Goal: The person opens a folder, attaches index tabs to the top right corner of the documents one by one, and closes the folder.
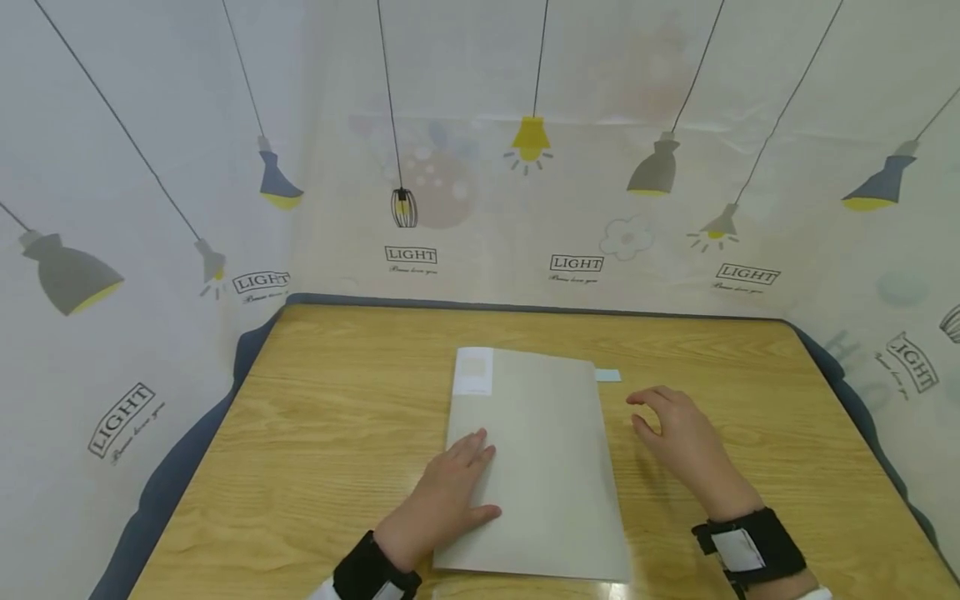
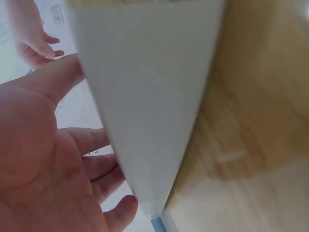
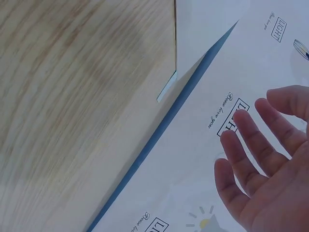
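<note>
A cream-coloured folder (image 1: 543, 467) lies closed on the wooden table, a white label (image 1: 474, 372) at its upper left corner. From its right edge, near the top, a light blue tab (image 1: 608, 375) sticks out. My left hand (image 1: 444, 493) rests on the folder's left side with fingers spread. In the left wrist view, the fingertips touch the folder (image 2: 149, 96) along its edge. Just right of the folder, my right hand (image 1: 681, 437) hovers apart from it, fingers loosely bent and holding nothing. The right wrist view shows its palm side, with the tab (image 3: 166, 87) beyond.
The wooden table (image 1: 337, 417) has a dark blue-grey edge along its back and sides. White curtains (image 1: 480, 67) printed with hanging lamps and the word LIGHT enclose it at the back, left and right. Black straps (image 1: 757, 546) are around both wrists.
</note>
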{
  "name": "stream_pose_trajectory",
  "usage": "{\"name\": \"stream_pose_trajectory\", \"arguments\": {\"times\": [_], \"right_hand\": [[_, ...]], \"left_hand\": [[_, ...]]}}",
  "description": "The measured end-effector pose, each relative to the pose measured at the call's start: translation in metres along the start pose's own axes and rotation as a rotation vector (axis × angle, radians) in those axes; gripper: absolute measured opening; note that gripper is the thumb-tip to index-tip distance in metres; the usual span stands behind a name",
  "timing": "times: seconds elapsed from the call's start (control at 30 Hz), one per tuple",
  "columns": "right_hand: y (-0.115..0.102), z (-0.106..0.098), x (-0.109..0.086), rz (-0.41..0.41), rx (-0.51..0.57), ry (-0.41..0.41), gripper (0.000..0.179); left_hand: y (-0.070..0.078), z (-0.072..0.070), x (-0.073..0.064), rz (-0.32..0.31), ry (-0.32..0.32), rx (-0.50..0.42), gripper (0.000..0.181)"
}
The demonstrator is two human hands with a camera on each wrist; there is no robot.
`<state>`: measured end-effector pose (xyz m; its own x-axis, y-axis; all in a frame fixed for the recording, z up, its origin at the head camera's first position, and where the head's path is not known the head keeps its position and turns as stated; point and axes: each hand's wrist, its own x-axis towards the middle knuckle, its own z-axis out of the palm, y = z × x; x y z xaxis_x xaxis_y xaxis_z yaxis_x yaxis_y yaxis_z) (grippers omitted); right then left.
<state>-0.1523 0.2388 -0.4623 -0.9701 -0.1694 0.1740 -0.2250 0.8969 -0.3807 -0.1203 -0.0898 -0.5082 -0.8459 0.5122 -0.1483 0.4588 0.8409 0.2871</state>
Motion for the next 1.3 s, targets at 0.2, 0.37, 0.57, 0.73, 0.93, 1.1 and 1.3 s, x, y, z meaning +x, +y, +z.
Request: {"name": "stream_pose_trajectory", "arguments": {"times": [0.2,0.37,0.57,0.73,0.93,1.1,1.3], "right_hand": [[0.003,0.001,-0.001,-0.004,0.003,0.018,0.024],[0.003,0.002,-0.002,-0.003,0.0,0.028,0.023],[0.003,0.003,-0.002,-0.001,0.009,0.02,0.023],[0.004,0.003,-0.003,0.004,0.005,0.025,0.024],[0.0,-0.003,-0.003,0.032,0.01,0.013,0.03],[-0.003,-0.011,0.001,0.036,0.021,0.055,0.031],[-0.007,-0.018,0.005,0.005,-0.001,0.095,0.032]], "left_hand": [[0.004,0.007,0.003,-0.007,-0.041,0.144,0.081],[0.007,0.008,0.002,-0.017,-0.04,0.178,0.08],[0.008,0.008,0.001,-0.027,-0.028,0.182,0.079],[0.009,0.002,0.0,-0.022,0.002,0.125,0.079],[0.009,-0.009,-0.002,-0.031,0.052,0.003,0.075],[0.005,-0.018,0.0,-0.036,0.091,-0.034,0.073],[-0.007,-0.042,-0.003,-0.055,0.121,-0.068,0.073]]}}
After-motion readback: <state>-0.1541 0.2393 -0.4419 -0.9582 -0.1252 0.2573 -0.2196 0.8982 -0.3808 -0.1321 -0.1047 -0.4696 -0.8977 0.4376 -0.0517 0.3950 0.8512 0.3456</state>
